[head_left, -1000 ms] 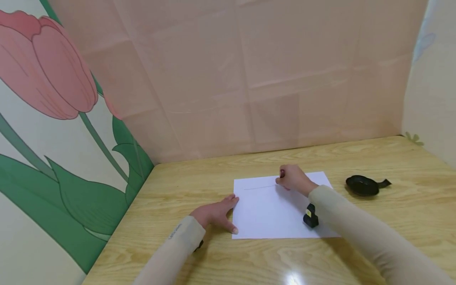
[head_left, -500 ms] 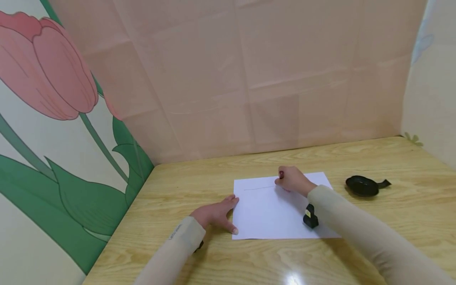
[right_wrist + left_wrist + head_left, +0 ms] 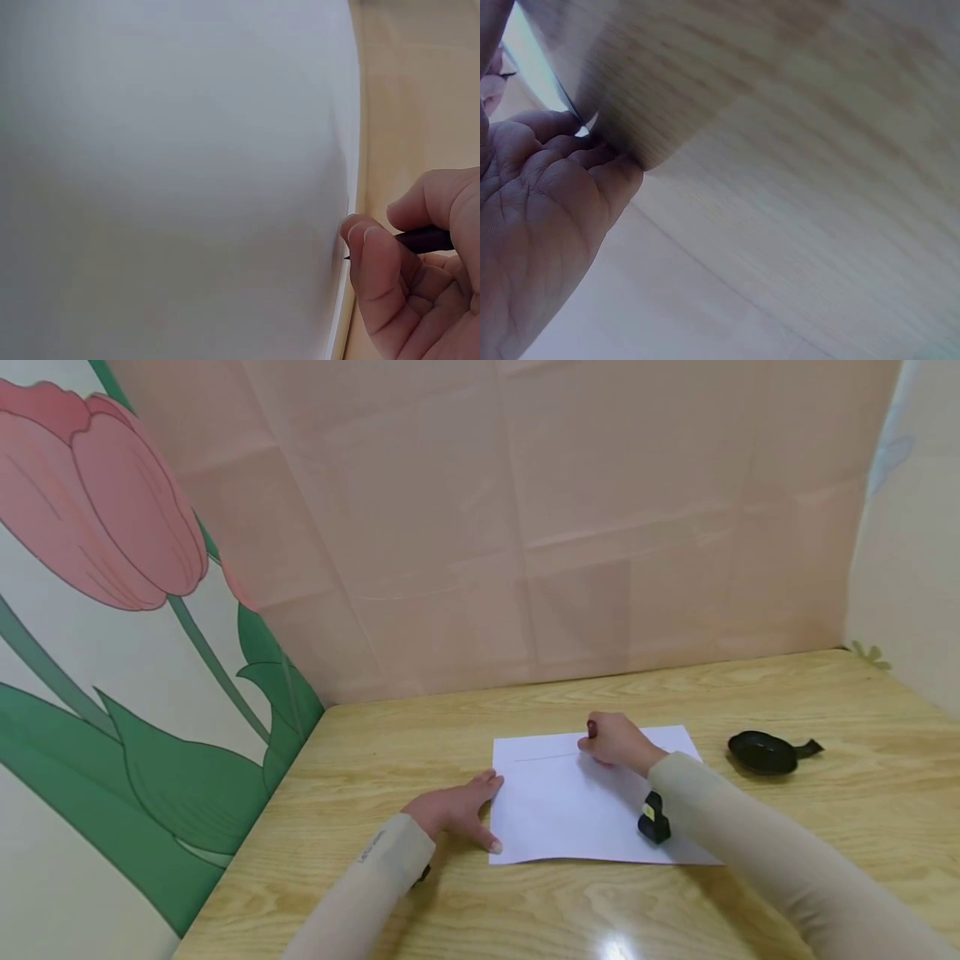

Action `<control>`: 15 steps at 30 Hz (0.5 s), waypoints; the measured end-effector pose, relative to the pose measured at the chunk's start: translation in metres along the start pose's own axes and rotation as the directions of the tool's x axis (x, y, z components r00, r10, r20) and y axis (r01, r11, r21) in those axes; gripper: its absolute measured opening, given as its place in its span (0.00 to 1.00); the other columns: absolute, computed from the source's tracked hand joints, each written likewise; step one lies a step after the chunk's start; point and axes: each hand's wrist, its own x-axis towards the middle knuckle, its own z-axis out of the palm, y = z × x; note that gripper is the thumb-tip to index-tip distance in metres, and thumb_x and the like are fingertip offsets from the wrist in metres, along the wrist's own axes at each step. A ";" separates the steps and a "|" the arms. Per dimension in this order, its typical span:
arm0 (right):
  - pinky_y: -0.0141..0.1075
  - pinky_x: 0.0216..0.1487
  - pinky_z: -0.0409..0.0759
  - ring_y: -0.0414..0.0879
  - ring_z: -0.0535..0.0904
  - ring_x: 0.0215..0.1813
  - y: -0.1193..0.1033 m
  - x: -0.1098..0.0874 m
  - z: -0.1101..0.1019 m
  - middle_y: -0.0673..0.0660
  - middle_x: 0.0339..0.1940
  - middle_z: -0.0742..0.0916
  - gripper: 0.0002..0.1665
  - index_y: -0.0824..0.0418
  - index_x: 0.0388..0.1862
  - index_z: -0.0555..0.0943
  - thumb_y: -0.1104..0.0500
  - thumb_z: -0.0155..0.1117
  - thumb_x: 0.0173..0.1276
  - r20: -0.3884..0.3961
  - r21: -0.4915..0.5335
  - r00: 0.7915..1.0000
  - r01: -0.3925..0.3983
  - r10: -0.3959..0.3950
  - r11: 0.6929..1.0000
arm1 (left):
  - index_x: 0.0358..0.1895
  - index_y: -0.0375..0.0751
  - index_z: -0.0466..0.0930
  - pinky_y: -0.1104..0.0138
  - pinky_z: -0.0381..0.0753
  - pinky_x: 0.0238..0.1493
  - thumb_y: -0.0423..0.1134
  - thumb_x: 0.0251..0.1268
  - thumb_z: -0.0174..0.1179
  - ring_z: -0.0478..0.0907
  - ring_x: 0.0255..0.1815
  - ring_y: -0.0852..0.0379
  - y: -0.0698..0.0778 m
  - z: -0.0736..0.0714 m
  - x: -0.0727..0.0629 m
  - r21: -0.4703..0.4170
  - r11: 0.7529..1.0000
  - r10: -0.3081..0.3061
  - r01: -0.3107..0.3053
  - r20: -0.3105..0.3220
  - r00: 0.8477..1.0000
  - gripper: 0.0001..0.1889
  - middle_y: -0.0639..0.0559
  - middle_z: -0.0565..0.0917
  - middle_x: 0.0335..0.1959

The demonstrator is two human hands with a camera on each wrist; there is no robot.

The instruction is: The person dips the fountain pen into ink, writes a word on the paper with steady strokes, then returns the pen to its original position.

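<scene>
A white sheet of paper [image 3: 562, 814] lies on the wooden table in the head view, with a thin dark line [image 3: 546, 757] across its upper left. My right hand [image 3: 622, 742] pinches a dark maroon pencil [image 3: 424, 239] over the upper part of the sheet. Its dark tip shows at the paper in the right wrist view, just past the fingertips. At the sheet's left edge rests my left hand [image 3: 456, 810], thumb and fingers spread apart. The left wrist view shows this palm [image 3: 544, 191] side-on, fingertips down at the paper's edge.
A small black pan-shaped dish [image 3: 763, 752] with a short handle stands right of the paper. A pink sheet [image 3: 525, 543] hangs behind the table [image 3: 390, 743]. On the left is a wall painted with a tulip [image 3: 142, 502]. A black wrist device [image 3: 654, 818] sits under the right cuff.
The near edge of the paper now bows up slightly. Both hands stay almost where they were, the right one still pinching the pencil at the line's right end.
</scene>
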 end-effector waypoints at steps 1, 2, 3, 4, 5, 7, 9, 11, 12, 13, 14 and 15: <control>0.34 0.25 0.71 0.46 0.73 0.24 0.000 0.000 0.000 0.56 0.21 0.77 0.13 0.65 0.36 0.72 0.56 0.61 0.64 0.003 0.003 1.000 -0.002 0.002 1.000 | 0.74 0.41 0.45 0.60 0.46 0.72 0.49 0.47 0.71 0.39 0.75 0.56 0.000 0.000 0.000 0.000 1.000 -0.002 0.002 0.001 1.000 0.54 0.49 0.43 0.76; 0.34 0.25 0.70 0.46 0.73 0.23 -0.001 -0.001 0.000 0.55 0.20 0.77 0.13 0.65 0.36 0.72 0.56 0.60 0.65 0.005 0.003 1.000 -0.005 0.005 1.000 | 0.74 0.41 0.45 0.60 0.46 0.72 0.49 0.47 0.71 0.39 0.75 0.56 0.001 0.000 0.000 -0.002 1.000 -0.005 0.005 0.003 1.000 0.54 0.49 0.43 0.76; 0.34 0.25 0.70 0.46 0.73 0.23 -0.001 -0.002 0.000 0.55 0.20 0.77 0.13 0.65 0.36 0.72 0.56 0.60 0.65 0.009 0.006 1.000 -0.007 0.007 1.000 | 0.74 0.41 0.45 0.60 0.46 0.72 0.49 0.46 0.71 0.39 0.75 0.56 0.001 0.000 0.000 -0.001 1.000 -0.006 0.006 0.004 1.000 0.54 0.49 0.43 0.76; 0.34 0.25 0.70 0.46 0.73 0.22 -0.002 -0.002 0.000 0.55 0.19 0.77 0.13 0.65 0.36 0.72 0.56 0.60 0.65 0.011 0.007 1.000 -0.010 0.010 1.000 | 0.74 0.41 0.45 0.60 0.46 0.72 0.49 0.46 0.71 0.39 0.75 0.56 0.001 -0.001 0.000 0.001 1.000 -0.008 0.008 0.005 1.000 0.54 0.49 0.43 0.76; 0.34 0.25 0.70 0.46 0.73 0.22 -0.003 -0.003 0.000 0.55 0.19 0.77 0.13 0.65 0.36 0.72 0.56 0.60 0.65 0.016 0.007 1.000 -0.011 0.011 1.000 | 0.74 0.41 0.45 0.60 0.46 0.72 0.49 0.46 0.71 0.39 0.75 0.56 0.002 -0.001 0.000 0.002 1.000 -0.009 0.009 0.007 1.000 0.54 0.49 0.43 0.76; 0.34 0.25 0.70 0.46 0.72 0.22 -0.004 -0.004 -0.001 0.55 0.19 0.77 0.13 0.65 0.36 0.72 0.56 0.59 0.65 0.023 0.009 1.000 -0.014 0.014 1.000 | 0.74 0.41 0.45 0.60 0.46 0.72 0.49 0.47 0.71 0.39 0.75 0.56 0.002 -0.002 0.000 0.004 1.000 -0.010 0.010 0.012 1.000 0.54 0.49 0.43 0.76; 0.34 0.25 0.70 0.46 0.72 0.22 -0.005 -0.005 -0.001 0.55 0.19 0.77 0.13 0.65 0.37 0.72 0.56 0.59 0.65 0.032 0.013 0.999 -0.020 0.020 1.000 | 0.74 0.41 0.45 0.60 0.46 0.72 0.49 0.47 0.71 0.38 0.75 0.56 0.002 -0.002 0.000 0.008 1.000 -0.009 0.009 0.013 1.000 0.54 0.48 0.43 0.76; 0.34 0.25 0.70 0.46 0.72 0.22 -0.006 -0.006 -0.001 0.55 0.19 0.77 0.13 0.65 0.37 0.72 0.56 0.59 0.65 0.035 0.011 0.999 -0.024 0.023 1.000 | 0.74 0.40 0.45 0.61 0.45 0.72 0.49 0.47 0.70 0.38 0.75 0.56 0.002 -0.003 0.000 0.012 1.000 -0.004 0.004 0.013 1.000 0.54 0.48 0.43 0.76; 0.34 0.25 0.70 0.46 0.72 0.22 -0.006 -0.006 -0.001 0.55 0.19 0.77 0.13 0.65 0.37 0.72 0.55 0.59 0.65 0.036 0.014 0.999 -0.025 0.025 1.000 | 0.74 0.40 0.44 0.61 0.45 0.72 0.49 0.47 0.70 0.38 0.75 0.56 0.002 -0.003 0.000 0.015 1.000 0.000 0.000 0.013 1.000 0.54 0.48 0.43 0.76; 0.34 0.25 0.70 0.46 0.72 0.22 -0.006 -0.006 0.000 0.55 0.19 0.77 0.13 0.64 0.37 0.72 0.55 0.59 0.65 0.040 0.016 0.999 -0.023 0.023 1.000 | 0.74 0.40 0.44 0.61 0.45 0.72 0.49 0.48 0.70 0.38 0.75 0.55 0.002 -0.003 -0.001 0.018 1.000 0.003 -0.003 0.014 1.000 0.54 0.48 0.42 0.76; 0.34 0.25 0.70 0.46 0.72 0.21 -0.006 -0.006 0.000 0.55 0.18 0.77 0.13 0.65 0.36 0.72 0.55 0.59 0.65 0.038 0.012 0.999 -0.015 0.015 1.000 | 0.74 0.39 0.44 0.60 0.46 0.72 0.49 0.48 0.70 0.38 0.75 0.55 0.002 -0.003 -0.001 0.014 1.000 0.008 -0.008 0.014 1.000 0.54 0.47 0.42 0.76; 0.34 0.25 0.70 0.46 0.72 0.21 -0.006 -0.007 0.000 0.55 0.18 0.76 0.12 0.65 0.36 0.72 0.56 0.59 0.65 0.038 0.009 0.999 -0.004 0.004 1.000 | 0.74 0.39 0.44 0.61 0.45 0.72 0.49 0.48 0.70 0.38 0.75 0.55 0.002 -0.003 -0.001 0.013 1.000 0.013 -0.013 0.016 1.000 0.54 0.47 0.42 0.76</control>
